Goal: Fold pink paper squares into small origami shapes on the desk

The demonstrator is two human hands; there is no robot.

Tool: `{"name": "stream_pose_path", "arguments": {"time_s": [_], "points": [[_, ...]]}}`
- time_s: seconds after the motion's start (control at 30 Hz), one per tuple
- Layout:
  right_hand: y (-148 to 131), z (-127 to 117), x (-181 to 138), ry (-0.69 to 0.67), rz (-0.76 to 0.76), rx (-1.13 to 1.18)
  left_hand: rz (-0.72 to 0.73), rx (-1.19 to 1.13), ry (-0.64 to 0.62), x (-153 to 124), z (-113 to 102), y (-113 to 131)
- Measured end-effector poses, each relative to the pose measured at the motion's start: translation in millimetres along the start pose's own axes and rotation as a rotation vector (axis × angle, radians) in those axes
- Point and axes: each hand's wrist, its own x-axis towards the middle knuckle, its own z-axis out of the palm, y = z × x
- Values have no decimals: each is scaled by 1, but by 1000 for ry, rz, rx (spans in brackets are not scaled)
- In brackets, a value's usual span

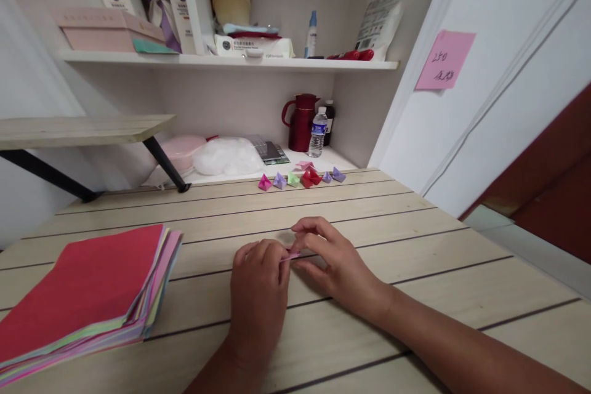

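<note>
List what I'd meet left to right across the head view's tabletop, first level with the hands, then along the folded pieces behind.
Hands' level: paper stack, left hand, small pink paper, right hand.
Behind: magenta piece, lavender piece, green piece, red piece, small purple piece, larger purple piece.

I look over a planked tabletop (pixel 484 295) into white shelving (pixel 305 63).
A wooden riser (pixel 83 129) on black legs (pixel 164 163) stands at the tabletop's far left corner; past the right edge I see a white wall (pixel 508 12) and red-brown panel (pixel 554 197), softly lit.
</note>
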Motion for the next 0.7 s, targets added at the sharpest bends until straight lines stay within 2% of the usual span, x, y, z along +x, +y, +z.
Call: {"name": "stream_pose_path", "arguments": {"time_s": [0.7], "points": [[12, 4, 1, 64, 46, -80, 21, 57, 95, -1, 1, 2]]}}
